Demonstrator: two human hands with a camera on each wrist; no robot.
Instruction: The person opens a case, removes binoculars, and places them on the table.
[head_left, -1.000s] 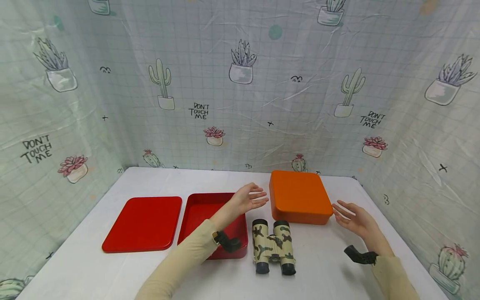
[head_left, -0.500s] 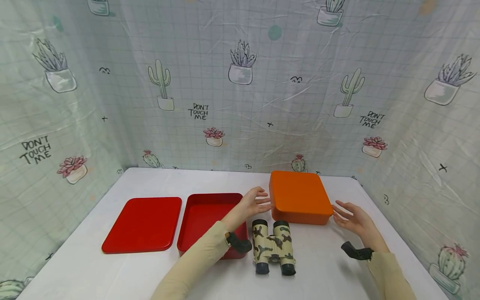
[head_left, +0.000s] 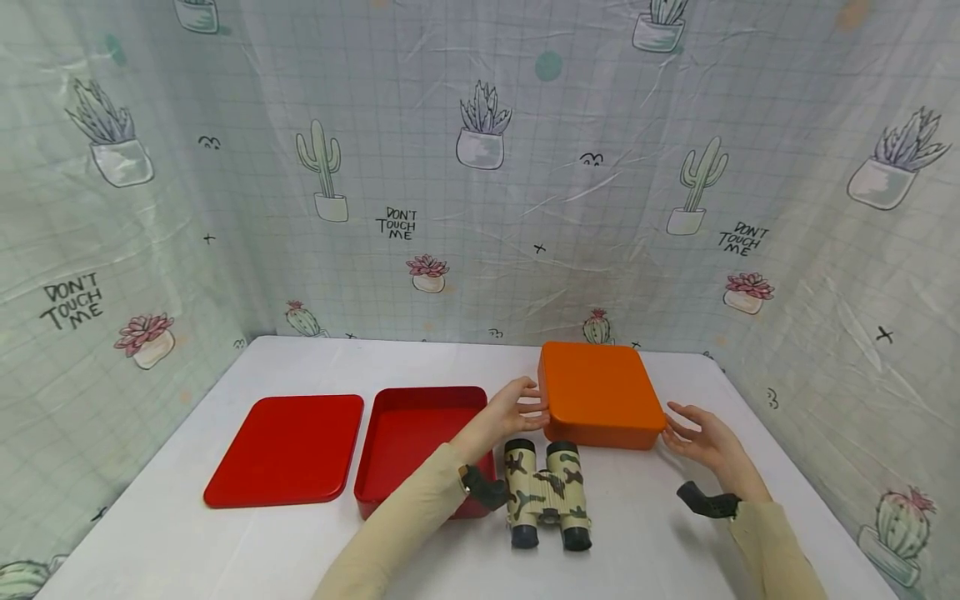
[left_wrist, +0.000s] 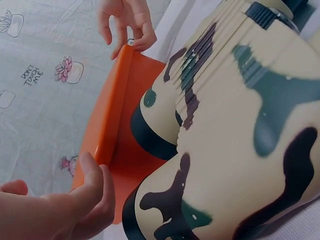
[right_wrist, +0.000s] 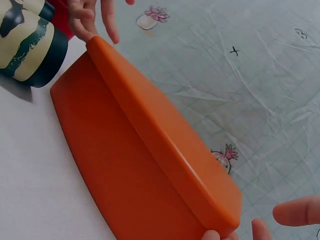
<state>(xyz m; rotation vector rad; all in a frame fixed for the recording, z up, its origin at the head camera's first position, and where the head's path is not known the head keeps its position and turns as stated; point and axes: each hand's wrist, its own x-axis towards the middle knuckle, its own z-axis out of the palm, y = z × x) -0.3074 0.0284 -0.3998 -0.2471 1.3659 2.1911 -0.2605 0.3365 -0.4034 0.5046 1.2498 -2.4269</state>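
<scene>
So red lid [head_left: 288, 450] lies well left of the orange box [head_left: 600, 392], red tray [head_left: 420, 429] nearer, left hand [head_left: 510, 412] loosely spread at its left edge, binoculars [head_left: 551, 492] just off its front, tight gap, right hand [head_left: 708, 442] spread at its right edge, box between them

Between my left hand [head_left: 512, 411] and my right hand [head_left: 705, 437] stands the orange box [head_left: 600, 387], which blocks the straight low way from one to the other, while above its top the air is free. Nearer to me than my left hand, the binoculars [head_left: 521, 493] obstruct a low path, and under my left sleeve [head_left: 408, 521] the red tray [head_left: 423, 425] raises its walls. Between the binoculars and my right hand, the white table [head_left: 637, 500] leaves a passage.
</scene>
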